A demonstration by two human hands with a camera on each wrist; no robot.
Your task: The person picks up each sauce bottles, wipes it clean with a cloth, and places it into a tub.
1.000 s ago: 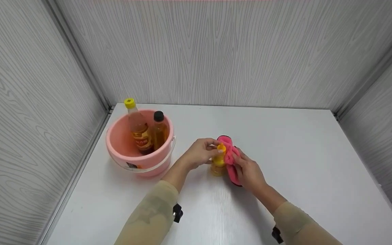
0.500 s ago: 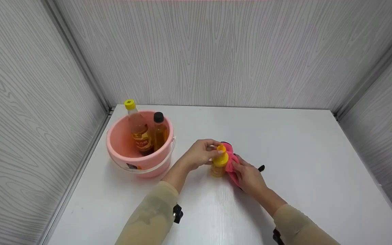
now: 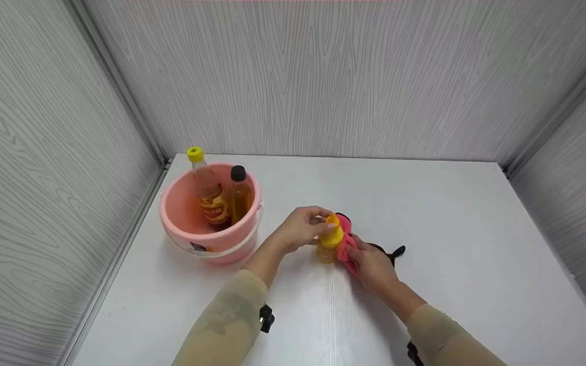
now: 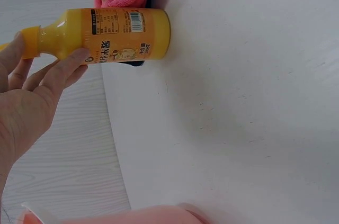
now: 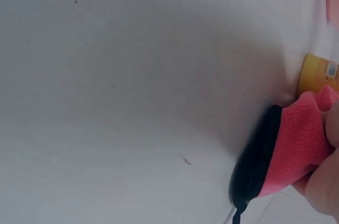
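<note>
1. Your right hand (image 3: 372, 262) has slid the pink cloth (image 3: 345, 243) down the yellow bottle (image 3: 329, 243); a second ago it wrapped the cap, now it rubs the lower body, so the wiping looks well along.
2. Your left hand (image 3: 300, 229) still pinches the bottle's neck, fingers (image 4: 63, 73) curled round it; the right fingers grip the cloth.
3. The bottle stands upright mid-desk (image 3: 450, 213).
4. Count: 3 bottles — 1 held, 2 in the pink bucket (image 3: 211, 239), the yellow-capped bottle (image 3: 206, 190) and the black-capped bottle (image 3: 239, 195); 1 cloth; 1 bucket.
</note>
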